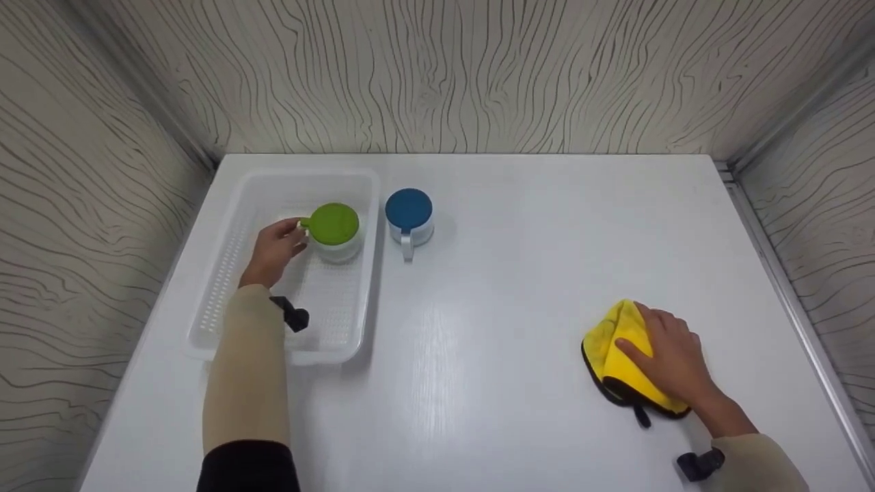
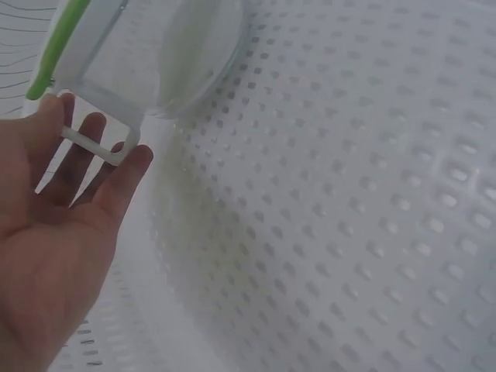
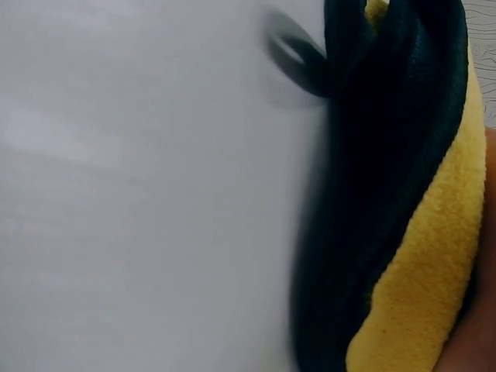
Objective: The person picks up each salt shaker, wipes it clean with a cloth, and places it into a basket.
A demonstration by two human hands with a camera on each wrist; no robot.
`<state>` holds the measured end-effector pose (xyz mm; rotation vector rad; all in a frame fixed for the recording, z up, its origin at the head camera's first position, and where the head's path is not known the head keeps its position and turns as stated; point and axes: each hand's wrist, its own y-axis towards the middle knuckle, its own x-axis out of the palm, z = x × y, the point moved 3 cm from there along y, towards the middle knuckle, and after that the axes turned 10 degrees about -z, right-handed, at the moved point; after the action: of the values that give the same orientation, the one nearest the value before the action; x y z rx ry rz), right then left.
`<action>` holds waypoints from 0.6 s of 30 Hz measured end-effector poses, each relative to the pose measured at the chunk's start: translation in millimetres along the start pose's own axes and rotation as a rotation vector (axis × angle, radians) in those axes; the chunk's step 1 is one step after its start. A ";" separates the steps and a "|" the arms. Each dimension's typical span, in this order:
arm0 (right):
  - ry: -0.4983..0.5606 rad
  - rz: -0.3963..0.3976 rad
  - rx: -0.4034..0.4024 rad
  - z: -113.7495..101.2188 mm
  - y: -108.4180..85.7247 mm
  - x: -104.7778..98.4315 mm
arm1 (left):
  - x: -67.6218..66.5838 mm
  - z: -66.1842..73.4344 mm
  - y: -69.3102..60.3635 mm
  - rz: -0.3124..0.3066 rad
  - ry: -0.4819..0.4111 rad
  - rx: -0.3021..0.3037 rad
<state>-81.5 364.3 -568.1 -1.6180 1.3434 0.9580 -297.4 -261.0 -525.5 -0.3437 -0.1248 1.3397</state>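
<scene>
In the head view a clear container with a green lid (image 1: 334,223) is inside the white basket (image 1: 370,287), near its right wall. My left hand (image 1: 272,251) pinches the container's handle from the left; the left wrist view shows thumb and fingers around the pale handle (image 2: 101,149). At the right of the table my right hand (image 1: 673,355) lies on a folded yellow cloth (image 1: 618,342) with dark edging, thumb and fingers spread around it. The right wrist view shows the cloth's dark side (image 3: 380,178) and yellow side; the hand is mostly hidden there.
A similar container with a blue lid (image 1: 409,208) stands just right of the basket, its handle towards me. The white table (image 1: 506,273) is bounded by wood-patterned panels (image 1: 437,75) at the back and both sides.
</scene>
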 end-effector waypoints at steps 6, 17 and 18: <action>0.000 -0.005 0.003 -0.6 1.0 0.2 | 6.4 1.0 5.7 0.066 0.030 -0.004; -0.005 -0.011 0.005 -0.5 1.5 0.2 | 6.5 -2.0 6.2 0.075 0.061 -0.072; -0.006 -0.014 0.007 -0.3 1.4 0.5 | 6.5 -1.9 6.4 0.076 0.063 -0.073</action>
<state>-82.8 363.6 -568.6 -1.6164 1.3278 0.9483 -301.3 -253.9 -530.0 -0.4556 -0.1084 1.4005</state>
